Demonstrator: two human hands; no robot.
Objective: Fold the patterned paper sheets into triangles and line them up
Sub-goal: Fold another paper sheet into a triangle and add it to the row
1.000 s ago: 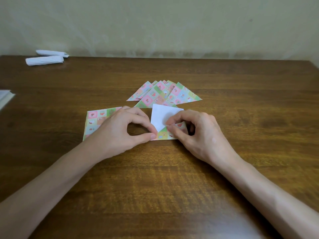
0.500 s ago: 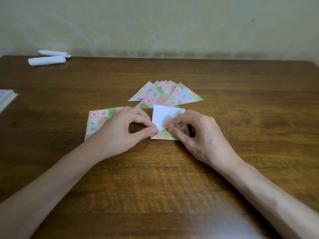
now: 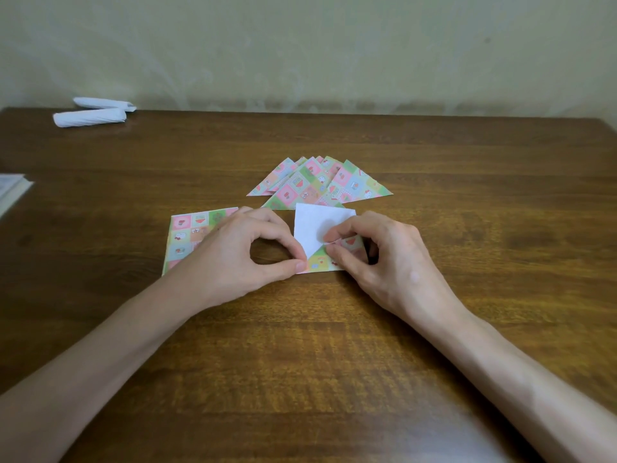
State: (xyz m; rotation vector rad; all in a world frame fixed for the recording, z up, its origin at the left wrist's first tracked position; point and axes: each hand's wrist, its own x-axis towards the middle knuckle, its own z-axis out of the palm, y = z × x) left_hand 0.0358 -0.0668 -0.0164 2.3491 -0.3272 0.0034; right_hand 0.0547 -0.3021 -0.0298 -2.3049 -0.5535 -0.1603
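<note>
- Your left hand [image 3: 233,257] and right hand [image 3: 387,262]: both grips pinch the half-folded sheet [image 3: 315,228], frame centre.
- Folded triangles [image 3: 320,185] fan just above it.
- Left hand overlaps the flat sheets [image 3: 188,235]; white rolls [image 3: 90,116] upper left.

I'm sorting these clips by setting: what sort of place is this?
Likely a home craft spot: a wooden table against a plain pale wall, with folded paper triangles and two white rolls on it.

A single wide-angle view looks from the person's head, forward and down across the brown wooden table [image 3: 300,362] towards the pale plastered wall [image 3: 334,45], near enough that the bare left forearm [image 3: 100,362] and right forearm [image 3: 500,379] enter from the lower corners.
</note>
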